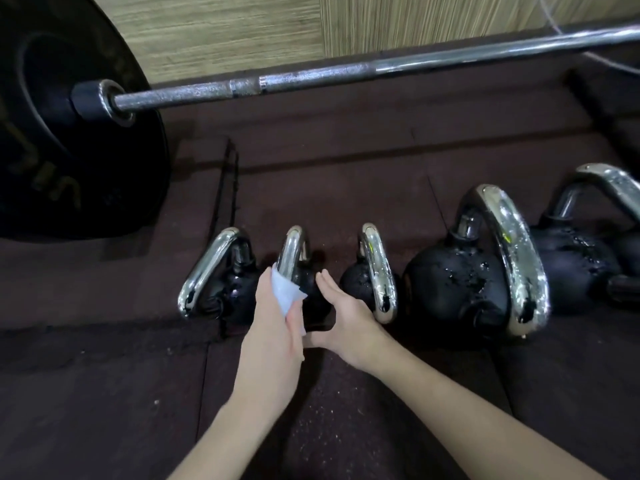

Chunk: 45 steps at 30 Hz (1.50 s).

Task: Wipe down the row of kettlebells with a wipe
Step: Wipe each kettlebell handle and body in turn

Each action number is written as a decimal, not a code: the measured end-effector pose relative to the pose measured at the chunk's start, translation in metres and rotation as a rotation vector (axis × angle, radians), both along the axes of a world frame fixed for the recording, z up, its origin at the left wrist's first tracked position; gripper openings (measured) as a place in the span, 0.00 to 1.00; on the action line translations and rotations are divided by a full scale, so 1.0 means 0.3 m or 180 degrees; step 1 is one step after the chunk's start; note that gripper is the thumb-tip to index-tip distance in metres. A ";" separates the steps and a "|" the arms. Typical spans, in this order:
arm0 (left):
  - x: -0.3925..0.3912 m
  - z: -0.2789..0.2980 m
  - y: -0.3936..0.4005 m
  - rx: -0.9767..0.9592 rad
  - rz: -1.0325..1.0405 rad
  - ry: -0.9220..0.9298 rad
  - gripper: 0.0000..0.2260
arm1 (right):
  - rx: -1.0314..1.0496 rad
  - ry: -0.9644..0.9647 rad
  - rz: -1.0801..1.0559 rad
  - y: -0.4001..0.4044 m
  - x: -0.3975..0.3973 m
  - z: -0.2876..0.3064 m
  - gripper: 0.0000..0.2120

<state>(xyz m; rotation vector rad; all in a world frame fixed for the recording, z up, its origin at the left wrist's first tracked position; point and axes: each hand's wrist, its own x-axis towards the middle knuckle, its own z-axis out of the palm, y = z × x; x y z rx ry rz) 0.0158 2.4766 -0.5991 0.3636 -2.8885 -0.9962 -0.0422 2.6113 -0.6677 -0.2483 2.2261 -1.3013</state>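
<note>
A dark, speckled rubber floor (pixel 346 188) fills most of the view, its mat seams running away from the hands. Beyond them, a steel barbell (pixel 381 69) lies across the floor, with a black weight plate (pixel 69 161) far to the left. Behind it, a wall of pale wood-grain panels (pixel 242 29) rises, evenly lit.
</note>
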 end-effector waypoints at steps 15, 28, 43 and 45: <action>-0.594 0.163 0.043 -0.1215 -0.0907 -0.1297 0.15 | -0.0051 -0.0135 -0.0016 0.031 0.044 0.064 0.59; -0.379 0.221 0.175 0.0551 -0.2362 -0.0584 0.17 | -0.0109 0.0740 -0.1784 0.233 0.230 0.035 0.30; -0.456 0.161 0.235 0.0617 -0.1496 -0.1260 0.14 | -0.0257 0.0232 -0.1414 0.231 0.169 0.093 0.64; -0.384 0.136 0.235 0.0482 -0.1713 -0.0858 0.15 | -0.0284 0.0236 -0.1343 0.245 0.167 0.083 0.64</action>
